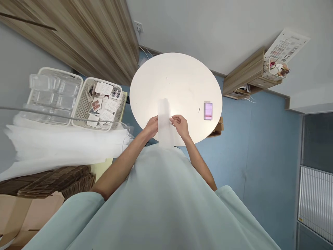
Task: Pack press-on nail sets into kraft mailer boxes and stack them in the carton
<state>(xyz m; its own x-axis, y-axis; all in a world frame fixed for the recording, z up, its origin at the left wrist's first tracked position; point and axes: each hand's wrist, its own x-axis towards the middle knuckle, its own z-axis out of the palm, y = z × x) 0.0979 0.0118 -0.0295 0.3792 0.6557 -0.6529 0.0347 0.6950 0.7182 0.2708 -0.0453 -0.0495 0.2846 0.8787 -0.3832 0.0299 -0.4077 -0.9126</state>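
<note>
A long, narrow translucent white sheet (164, 121) stretches from the round white table (182, 69) down to the front of my shirt. It looks folded or layered along its right side. My left hand (152, 126) grips its left edge, the fingers partly hidden behind it. On the opposite side, my right hand (180, 125) is closed, thumb and forefinger pinching at the right edge. Both hands are over the near part of the tabletop.
On the table's right lies a phone (208, 111). To my left stand a basket of clear plastic boxes (52, 93) and a basket of printed cards (105, 104). In front of them lie white sheets (67, 144), with folded cardboard (57, 180) below. A grey cable (78, 119) crosses there.
</note>
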